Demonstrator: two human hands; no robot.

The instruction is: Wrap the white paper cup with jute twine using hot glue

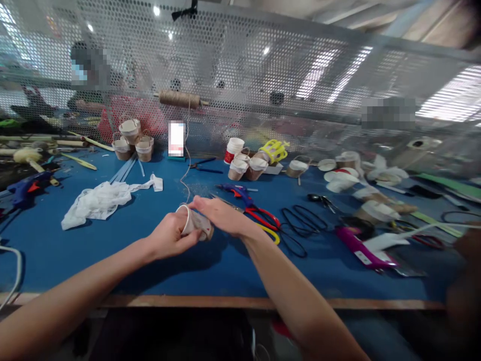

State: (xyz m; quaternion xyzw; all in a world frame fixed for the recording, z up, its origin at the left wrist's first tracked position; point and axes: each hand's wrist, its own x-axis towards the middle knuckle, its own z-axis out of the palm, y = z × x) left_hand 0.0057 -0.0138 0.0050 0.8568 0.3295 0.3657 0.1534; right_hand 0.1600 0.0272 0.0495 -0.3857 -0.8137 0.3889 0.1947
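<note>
My left hand (171,234) is closed round a small paper cup (193,222) partly wrapped in brown twine, held on its side over the blue table (112,250). My right hand (220,214) lies over the cup's far side with its fingers pressed on the wrapping. A thin twine strand (186,170) runs up from the cup to a twine spool (179,99) hung on the perforated metal screen.
Crumpled white mesh cloth (97,199) lies to the left. Twine-wrapped cups stand at back left (132,140) and centre (246,165). Red and yellow scissors (265,220), black scissors (296,223) and a pink tool (356,245) lie right. A person sits behind the screen.
</note>
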